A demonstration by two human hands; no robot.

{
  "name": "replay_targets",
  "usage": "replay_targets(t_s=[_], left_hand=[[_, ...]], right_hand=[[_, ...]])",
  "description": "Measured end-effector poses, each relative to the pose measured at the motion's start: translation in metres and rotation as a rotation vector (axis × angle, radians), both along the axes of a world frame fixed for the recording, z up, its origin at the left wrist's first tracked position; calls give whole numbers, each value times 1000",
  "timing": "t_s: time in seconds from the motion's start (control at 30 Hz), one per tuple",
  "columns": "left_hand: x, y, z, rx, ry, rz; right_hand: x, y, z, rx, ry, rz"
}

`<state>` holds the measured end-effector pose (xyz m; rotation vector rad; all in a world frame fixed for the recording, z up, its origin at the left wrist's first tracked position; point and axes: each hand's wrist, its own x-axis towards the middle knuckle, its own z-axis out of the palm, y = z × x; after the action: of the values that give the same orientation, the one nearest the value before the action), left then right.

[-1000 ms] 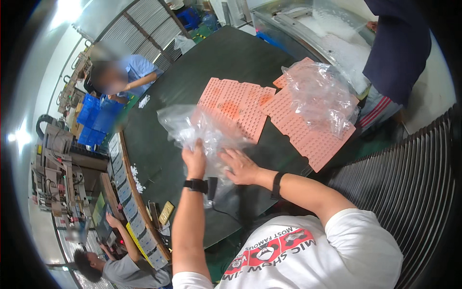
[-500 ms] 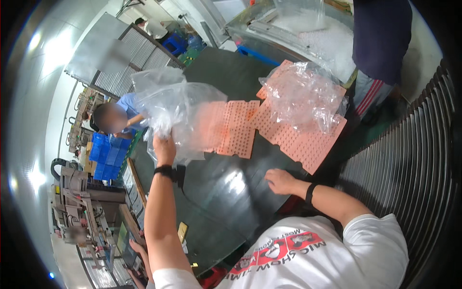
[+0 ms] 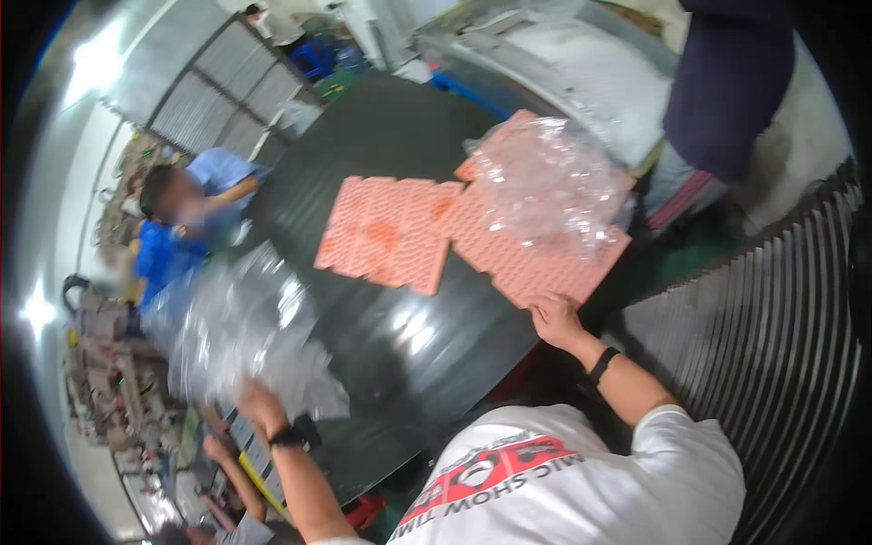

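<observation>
My left hand (image 3: 262, 409) is closed on a crumpled clear plastic bag (image 3: 241, 322), which hangs off the left edge of the dark table. With its fingers curled at the near edge, my right hand (image 3: 556, 322) grips an orange perforated sheet (image 3: 504, 259) at the table's right side. A second clear plastic bag (image 3: 554, 186) lies crumpled over that sheet and covers part of it. Left of it, another orange sheet (image 3: 386, 232) with rows of small holes lies flat and uncovered; it has a few darker patches.
A person in a blue top (image 3: 222, 177) is across the table at the left, near blue crates (image 3: 163, 259). Someone in dark clothing (image 3: 727, 100) stands at the far right by a bin of white material (image 3: 586, 73). Ribbed metal racking (image 3: 754, 336) rises close on my right.
My left hand has pulled the bag left and toward me, off the left orange sheet. My right hand has moved forward from the table edge onto the right orange sheet's edge.
</observation>
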<state>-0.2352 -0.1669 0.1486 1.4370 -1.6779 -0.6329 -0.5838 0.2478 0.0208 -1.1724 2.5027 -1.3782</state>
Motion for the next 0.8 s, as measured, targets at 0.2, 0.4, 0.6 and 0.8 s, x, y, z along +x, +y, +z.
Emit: replay_targets(t_s=[0.2,0.4,0.6,0.8], left_hand=[[111,71,-129,264,-197,50],[130,93,-165,347,-254,-33],[112,116,-130,392,-276,58],[133,112,-162,323,-323,23]], right_hand=[[-117,33,-9,-188,26,-751],[-234,79,-42,310,-462,-1060],[-238,84,-34,-149,-1050,-904],[-250,90,-64,226,-213,-919]])
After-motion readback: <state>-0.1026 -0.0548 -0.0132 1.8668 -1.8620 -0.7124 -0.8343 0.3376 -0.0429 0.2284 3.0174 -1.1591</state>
